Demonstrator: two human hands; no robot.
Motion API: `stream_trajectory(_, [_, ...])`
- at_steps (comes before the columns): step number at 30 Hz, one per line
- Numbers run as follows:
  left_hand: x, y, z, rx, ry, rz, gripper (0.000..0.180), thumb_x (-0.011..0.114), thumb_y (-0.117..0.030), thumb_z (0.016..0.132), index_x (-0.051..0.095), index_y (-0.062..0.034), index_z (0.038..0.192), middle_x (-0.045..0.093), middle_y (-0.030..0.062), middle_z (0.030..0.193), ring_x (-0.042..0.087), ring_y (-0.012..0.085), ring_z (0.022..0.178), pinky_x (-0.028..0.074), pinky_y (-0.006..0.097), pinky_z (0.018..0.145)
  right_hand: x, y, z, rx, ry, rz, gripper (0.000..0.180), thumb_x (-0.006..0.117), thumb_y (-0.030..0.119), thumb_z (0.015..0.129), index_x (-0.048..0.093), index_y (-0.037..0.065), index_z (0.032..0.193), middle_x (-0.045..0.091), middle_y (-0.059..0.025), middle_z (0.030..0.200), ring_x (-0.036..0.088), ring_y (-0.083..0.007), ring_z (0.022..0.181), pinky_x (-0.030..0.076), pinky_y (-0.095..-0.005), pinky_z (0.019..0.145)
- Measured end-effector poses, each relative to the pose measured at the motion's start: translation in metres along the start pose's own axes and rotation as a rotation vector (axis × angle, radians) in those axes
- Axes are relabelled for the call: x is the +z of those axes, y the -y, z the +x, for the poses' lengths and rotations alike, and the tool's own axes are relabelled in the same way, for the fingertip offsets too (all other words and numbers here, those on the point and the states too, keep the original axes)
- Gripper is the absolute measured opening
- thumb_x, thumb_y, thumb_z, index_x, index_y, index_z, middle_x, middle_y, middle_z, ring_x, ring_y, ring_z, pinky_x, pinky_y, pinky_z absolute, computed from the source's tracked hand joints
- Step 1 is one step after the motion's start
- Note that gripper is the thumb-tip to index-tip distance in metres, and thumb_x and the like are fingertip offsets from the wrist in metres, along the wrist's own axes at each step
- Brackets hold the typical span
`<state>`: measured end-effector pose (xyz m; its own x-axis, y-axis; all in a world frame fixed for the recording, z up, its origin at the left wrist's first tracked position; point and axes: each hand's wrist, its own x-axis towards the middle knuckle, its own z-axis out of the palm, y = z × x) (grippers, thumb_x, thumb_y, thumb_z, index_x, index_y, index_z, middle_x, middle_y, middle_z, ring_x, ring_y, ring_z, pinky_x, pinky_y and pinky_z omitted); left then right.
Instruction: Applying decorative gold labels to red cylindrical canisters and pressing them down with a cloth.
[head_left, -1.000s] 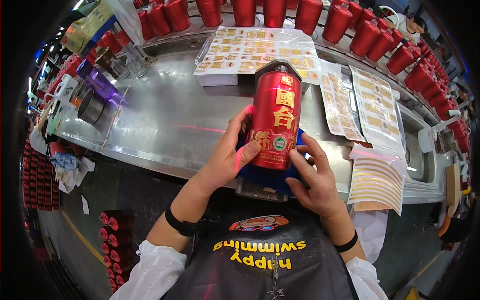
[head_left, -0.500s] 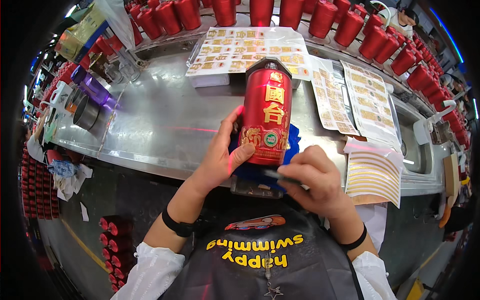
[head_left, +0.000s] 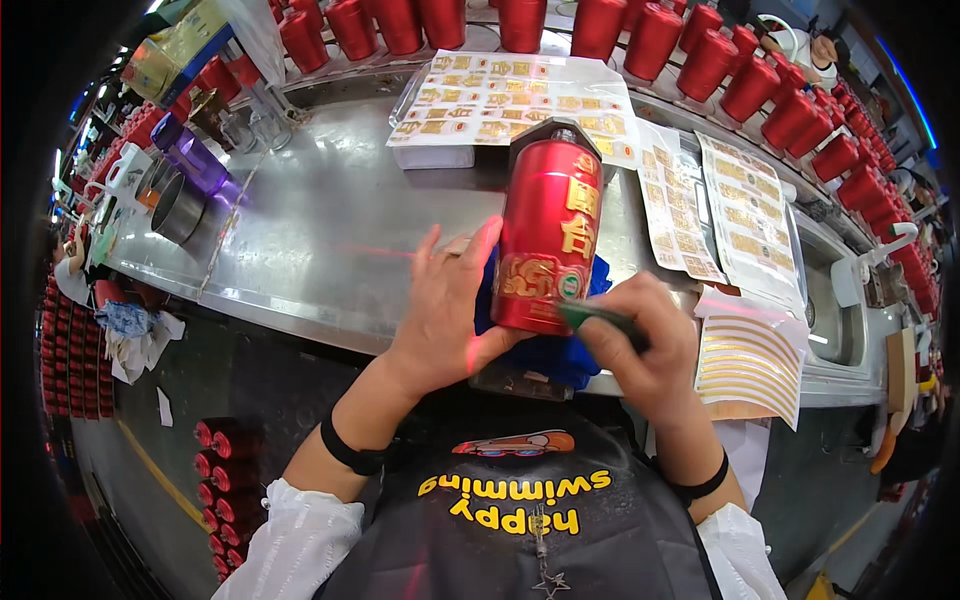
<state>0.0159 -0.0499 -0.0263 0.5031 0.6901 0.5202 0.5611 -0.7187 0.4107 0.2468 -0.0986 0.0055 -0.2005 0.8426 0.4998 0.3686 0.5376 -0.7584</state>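
Observation:
A red bottle (head_left: 540,215) with raised gold characters and a gold band leans on a blue cloth (head_left: 575,360) at the bench's near edge. Its neck lies against a dark angular rest (head_left: 528,140). My left hand (head_left: 435,325) is at the bottle's left side, fingers spread and lifted, the thumb touching near the base. In my right hand (head_left: 655,345) is a dark green flat scraper-like tool (head_left: 615,322), its tip pressed to the lower right of the bottle, by a small round green label. The tool's far end is hidden in my palm.
Sheets of gold stickers (head_left: 510,95) lie behind the bottle; more sticker sheets (head_left: 745,205) and curved gold strips (head_left: 750,360) are to the right, before a sink (head_left: 840,300). Red bottles (head_left: 440,25) line the back. A purple bottle (head_left: 190,155) and metal pot (head_left: 178,208) stand left.
The bottle has turned, its characters now further right. My left fingers have loosened from its side. The right hand has brought the green tool up against the bottle's lower part.

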Motion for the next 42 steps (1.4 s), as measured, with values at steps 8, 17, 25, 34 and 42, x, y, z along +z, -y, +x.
stream_trajectory(8, [0.015,-0.043,-0.01,0.251,-0.214,0.254,0.042,0.065,-0.013,0.08,0.065,-0.0163,0.121,0.07,-0.0051,0.107,0.049,0.0207,0.117,0.02,0.051,0.115,0.012,-0.014,-0.016,0.387,-0.147,0.187,0.019,0.065,0.018,0.094,0.06,0.0,0.098,0.062,-0.0019,0.076,0.054,-0.0065,0.069,0.045,-0.023,0.062])
stream_trajectory(17, [0.008,-0.021,-0.036,0.139,-0.224,0.208,0.038,0.066,-0.013,0.085,0.062,-0.0072,0.122,0.069,0.0053,0.116,0.052,0.0252,0.113,0.021,0.053,0.113,0.01,-0.02,-0.017,0.397,-0.129,0.154,0.019,0.065,0.019,0.094,0.06,0.001,0.099,0.062,-0.0016,0.077,0.054,-0.0065,0.069,0.045,-0.0229,0.063])
stream_trajectory(25, [-0.008,-0.014,-0.012,0.087,-0.139,0.139,0.064,0.072,-0.027,0.085,0.045,-0.0032,0.138,0.058,0.0126,0.129,0.049,0.0319,0.121,0.026,0.053,0.109,0.006,-0.009,-0.013,0.475,-0.159,0.445,0.018,0.064,0.018,0.096,0.059,0.002,0.101,0.061,0.0016,0.083,0.053,-0.0042,0.074,0.044,-0.0209,0.066])
stream_trajectory(34, [0.024,-0.009,0.014,-0.407,-0.138,-0.713,0.063,0.059,-0.037,0.097,0.038,0.0047,0.139,0.05,0.0216,0.127,0.048,0.0291,0.121,0.036,0.038,0.105,0.011,-0.023,-0.02,0.549,-0.123,0.389,0.019,0.063,0.019,0.096,0.058,0.001,0.101,0.059,0.0014,0.082,0.051,-0.0042,0.074,0.044,-0.0206,0.066])
stream_trajectory(42, [0.033,-0.007,0.017,-0.45,-0.171,-0.897,0.059,0.058,-0.033,0.098,0.037,0.0044,0.138,0.05,0.0186,0.129,0.05,0.0243,0.119,0.037,0.036,0.104,0.013,-0.031,-0.023,0.525,-0.129,0.407,0.019,0.063,0.019,0.096,0.057,0.002,0.101,0.059,0.0013,0.081,0.05,-0.0044,0.073,0.043,-0.0207,0.065])
